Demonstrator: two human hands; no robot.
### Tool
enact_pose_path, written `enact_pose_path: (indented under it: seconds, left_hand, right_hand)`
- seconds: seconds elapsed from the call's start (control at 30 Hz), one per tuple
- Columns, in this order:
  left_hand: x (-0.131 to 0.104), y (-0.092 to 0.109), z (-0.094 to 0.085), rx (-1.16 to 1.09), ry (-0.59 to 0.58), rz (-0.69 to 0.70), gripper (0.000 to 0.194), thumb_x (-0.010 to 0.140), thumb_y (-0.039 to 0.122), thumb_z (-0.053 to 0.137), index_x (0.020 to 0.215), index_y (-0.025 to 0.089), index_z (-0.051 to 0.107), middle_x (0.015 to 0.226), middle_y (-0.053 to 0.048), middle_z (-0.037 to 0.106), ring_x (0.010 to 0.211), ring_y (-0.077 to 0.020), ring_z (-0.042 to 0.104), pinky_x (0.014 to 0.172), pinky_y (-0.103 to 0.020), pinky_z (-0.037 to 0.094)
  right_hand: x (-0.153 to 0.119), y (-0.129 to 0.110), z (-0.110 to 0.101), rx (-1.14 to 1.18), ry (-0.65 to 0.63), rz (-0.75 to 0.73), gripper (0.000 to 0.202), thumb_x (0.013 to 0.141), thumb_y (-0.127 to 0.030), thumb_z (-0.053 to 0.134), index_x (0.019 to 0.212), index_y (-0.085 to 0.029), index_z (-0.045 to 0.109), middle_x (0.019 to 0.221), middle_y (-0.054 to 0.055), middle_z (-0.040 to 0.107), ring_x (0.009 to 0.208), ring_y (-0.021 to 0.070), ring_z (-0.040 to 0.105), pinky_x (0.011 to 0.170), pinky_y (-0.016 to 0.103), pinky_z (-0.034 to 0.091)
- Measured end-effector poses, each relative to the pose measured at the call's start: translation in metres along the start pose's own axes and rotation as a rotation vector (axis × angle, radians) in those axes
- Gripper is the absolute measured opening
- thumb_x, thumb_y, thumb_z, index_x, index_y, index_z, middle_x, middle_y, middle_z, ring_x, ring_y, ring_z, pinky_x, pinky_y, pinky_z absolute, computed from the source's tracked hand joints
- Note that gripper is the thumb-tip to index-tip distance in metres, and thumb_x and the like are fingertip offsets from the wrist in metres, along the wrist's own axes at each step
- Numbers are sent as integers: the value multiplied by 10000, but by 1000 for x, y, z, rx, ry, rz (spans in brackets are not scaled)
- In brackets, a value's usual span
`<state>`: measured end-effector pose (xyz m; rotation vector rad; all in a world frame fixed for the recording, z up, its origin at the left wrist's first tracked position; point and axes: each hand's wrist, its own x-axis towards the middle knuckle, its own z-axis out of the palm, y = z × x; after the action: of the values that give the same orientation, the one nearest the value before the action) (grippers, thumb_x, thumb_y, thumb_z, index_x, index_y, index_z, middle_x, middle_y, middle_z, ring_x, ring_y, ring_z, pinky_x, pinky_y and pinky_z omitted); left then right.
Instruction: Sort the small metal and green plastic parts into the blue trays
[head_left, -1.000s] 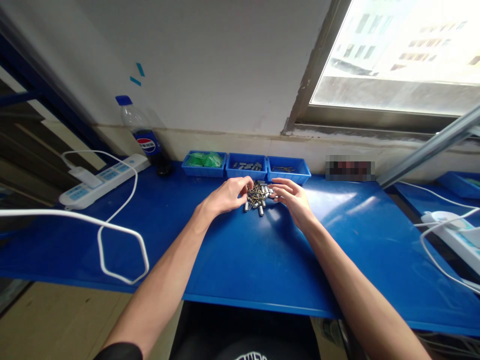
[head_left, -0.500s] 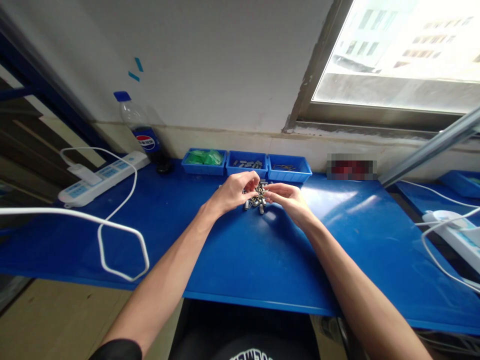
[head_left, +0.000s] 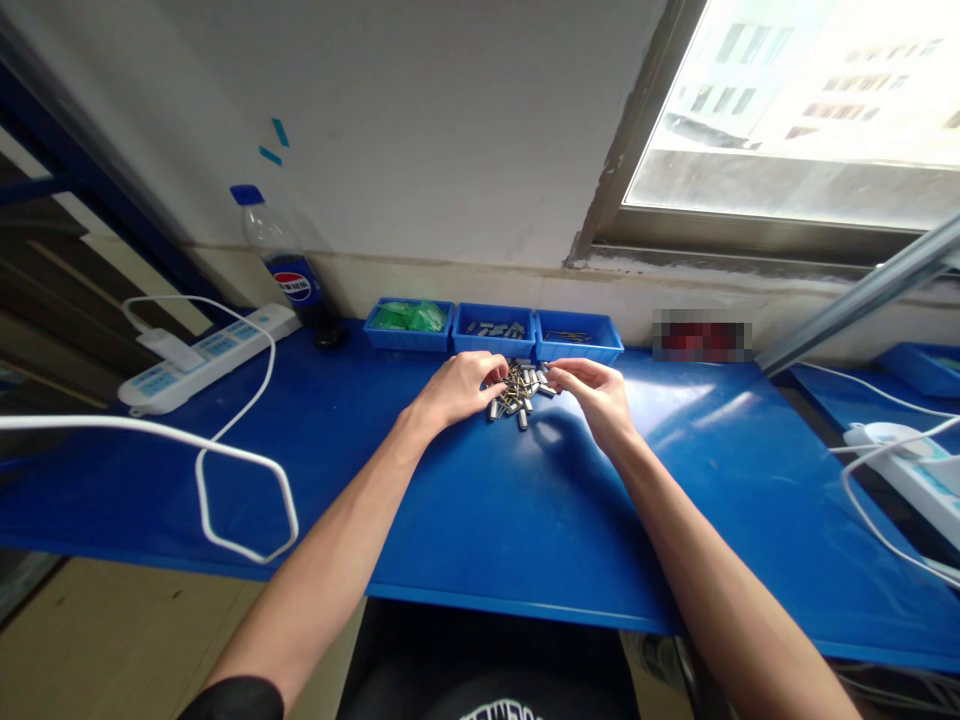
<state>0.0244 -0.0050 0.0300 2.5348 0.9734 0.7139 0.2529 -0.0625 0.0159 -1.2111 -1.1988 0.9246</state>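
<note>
A small pile of brass-coloured screw-like pieces and short grey metal blocks (head_left: 517,390) lies on the blue table (head_left: 495,520). At the pile's left edge is my left hand (head_left: 466,388), its fingers curled with thumb and forefinger close together; what they hold, if anything, is too small to make out. My right hand (head_left: 600,398) hovers at the pile's right side, thumb and forefinger pinched beside the grey blocks. Whatever sits between those fingertips cannot be made out.
Behind the pile stand three blue bins: one with green packets (head_left: 409,316), one with grey blocks (head_left: 493,330), one with thin brass-coloured pieces (head_left: 568,336). A cola bottle (head_left: 296,285) and a power strip (head_left: 210,355) are at left. A white cable (head_left: 247,455) loops over the table.
My right hand has moved right, away from the middle of the pile, and more of the pile shows. My left hand has shifted slightly down and left.
</note>
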Motion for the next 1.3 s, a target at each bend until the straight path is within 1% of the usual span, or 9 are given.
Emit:
enact_pose_path:
  seconds: [0.17,0.23,0.33,0.4,0.47,0.57,0.77,1.1,1.3]
  left_hand:
    - [0,2,2,31,-14,-19,105,910,239,652,979,189,711,923,-55,741,842,-192,691,785,-288,529]
    - [-1,2,2,40,-29,-39,119,900,243,656,980,189,727,918,-57,750,841,-195,698,784,-287,532]
    - [-1,2,3,54,-73,-80,137,876,233,671,982,196,751,935,-56,771,856,-201,713,797,-287,539]
    - [-1,1,4,62,-95,-105,139,857,214,682,972,201,760,955,-56,780,867,-204,720,802,-287,542]
    - [0,1,5,71,-102,-124,142,841,187,684,959,200,762,965,-58,783,867,-206,724,798,-286,542]
    - [0,1,7,87,-91,-151,162,822,152,671,949,199,761,954,-60,779,848,-209,724,767,-285,540]
    - [0,2,12,115,-36,-156,213,778,105,630,924,203,752,941,-61,772,809,-205,711,727,-280,534]
    - [0,2,14,43,38,-224,234,725,83,621,891,187,748,856,-50,765,744,-188,697,665,-258,515]
    - [0,-2,13,-74,145,-213,230,712,86,633,894,167,748,772,-31,751,685,-164,692,644,-241,524]
  right_hand:
    - [-3,-1,3,-67,-16,-38,285,782,-537,816,836,-259,783,786,46,770,766,260,730,794,428,612]
    - [-4,-1,4,-60,18,-69,285,805,-539,797,855,-259,781,798,44,770,785,259,737,814,429,612]
    - [-2,0,3,-15,101,-135,297,844,-522,765,1003,-272,785,999,54,796,955,275,753,931,452,597]
    - [1,2,0,3,102,-151,348,847,-488,769,1131,-285,769,1187,62,773,1112,288,728,1016,465,566]
    - [4,5,-4,5,72,-138,403,835,-454,784,1200,-286,750,1283,67,742,1184,293,704,1054,470,546]
    - [7,9,-7,-3,47,-105,392,828,-446,781,1177,-271,753,1268,71,748,1131,287,721,1012,466,565]
    - [3,10,-4,-39,-10,-78,305,849,-456,740,1090,-272,767,1150,56,782,949,251,744,830,399,602]
    - [4,15,-3,-35,-53,-82,304,861,-453,752,1076,-240,770,1097,69,795,812,213,746,740,351,573]
    - [3,11,-2,-33,-55,-61,322,845,-480,766,1060,-241,771,1065,68,800,801,214,747,742,351,575]
